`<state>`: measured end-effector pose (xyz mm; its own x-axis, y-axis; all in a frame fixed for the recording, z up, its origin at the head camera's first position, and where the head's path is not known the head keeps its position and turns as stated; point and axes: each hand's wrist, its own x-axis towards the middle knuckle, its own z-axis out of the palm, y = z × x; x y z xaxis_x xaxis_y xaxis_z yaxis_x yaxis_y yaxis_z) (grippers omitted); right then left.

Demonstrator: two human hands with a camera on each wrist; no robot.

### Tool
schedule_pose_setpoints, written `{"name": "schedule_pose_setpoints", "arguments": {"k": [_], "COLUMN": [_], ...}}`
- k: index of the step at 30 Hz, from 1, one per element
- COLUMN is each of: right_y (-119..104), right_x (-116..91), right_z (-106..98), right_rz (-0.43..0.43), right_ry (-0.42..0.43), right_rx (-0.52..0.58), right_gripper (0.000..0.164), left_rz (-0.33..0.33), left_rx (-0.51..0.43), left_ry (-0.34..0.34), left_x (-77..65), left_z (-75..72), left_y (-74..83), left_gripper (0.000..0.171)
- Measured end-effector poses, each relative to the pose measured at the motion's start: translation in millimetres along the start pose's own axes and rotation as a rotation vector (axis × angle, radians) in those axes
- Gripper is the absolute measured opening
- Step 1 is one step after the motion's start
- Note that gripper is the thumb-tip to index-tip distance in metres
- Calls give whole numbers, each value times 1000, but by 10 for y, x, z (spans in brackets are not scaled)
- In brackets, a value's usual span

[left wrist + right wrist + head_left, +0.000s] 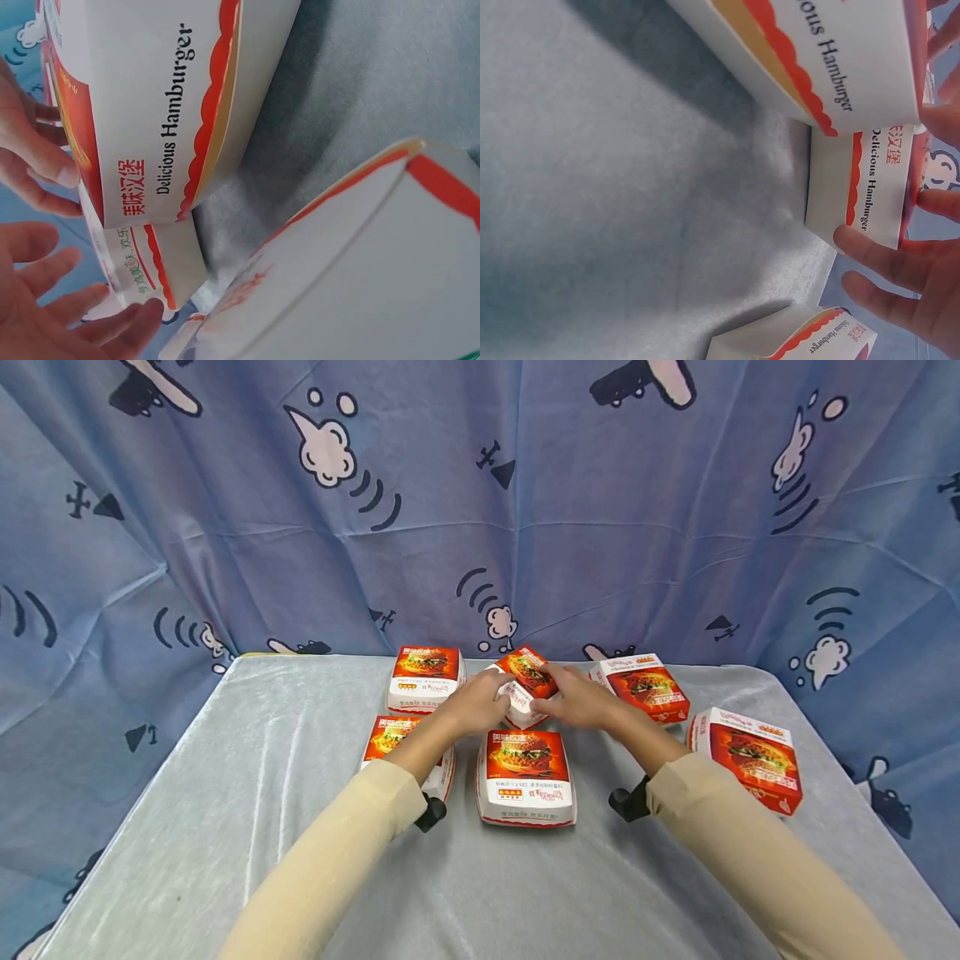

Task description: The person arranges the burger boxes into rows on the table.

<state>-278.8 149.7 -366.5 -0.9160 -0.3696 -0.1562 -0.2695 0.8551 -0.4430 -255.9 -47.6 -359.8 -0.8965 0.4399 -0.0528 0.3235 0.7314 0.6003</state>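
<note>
A red-and-white hamburger box (pixel 528 672) lies turned at an angle at the back middle of the table, between my two hands. My left hand (pixel 478 700) is at its left side, fingers spread and extended in the left wrist view. My right hand (pixel 579 695) is at the right side. In the right wrist view, its straight fingers (pixel 889 259) reach along the side of that box (pixel 885 187), fingertips right at the wall. Directly in front is another hamburger box (pixel 527 777), square to the near edge. Under my left forearm sits a partly hidden box (pixel 386 739).
A hamburger box (pixel 426 681) stands at the back left. Two more stand on the right, one farther back (pixel 643 687) and one nearer (pixel 746 756), both angled. The grey cloth-covered table (pixel 210 793) ends at a blue patterned curtain (pixel 450 485).
</note>
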Motion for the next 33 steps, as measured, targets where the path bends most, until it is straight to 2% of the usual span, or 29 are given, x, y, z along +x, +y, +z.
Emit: {"name": "schedule_pose_setpoints", "arguments": {"k": [9,15,21,26,33], "right_y": [5,-48,-54,-24,8], "right_x": [11,-19,-14,-4,20], "right_z": [0,18,47,57,39], "right_rz": [4,71,111,88,64], "right_ry": [-2,49,91,110,71], "right_rx": [-15,-42,-13,30,31], "right_gripper": [72,76,77,72,66], "left_rz": [-1,-13,-11,-28,-31], "left_rx": [42,48,55,20,-12], "left_ry": [-10,5,18,27,24], "left_x": [3,-4,-11,-31,-34], "left_z": [11,13,9,9,9], "left_y": [-25,-31,-11,8,-16], "left_gripper": [45,42,40,39,43]}}
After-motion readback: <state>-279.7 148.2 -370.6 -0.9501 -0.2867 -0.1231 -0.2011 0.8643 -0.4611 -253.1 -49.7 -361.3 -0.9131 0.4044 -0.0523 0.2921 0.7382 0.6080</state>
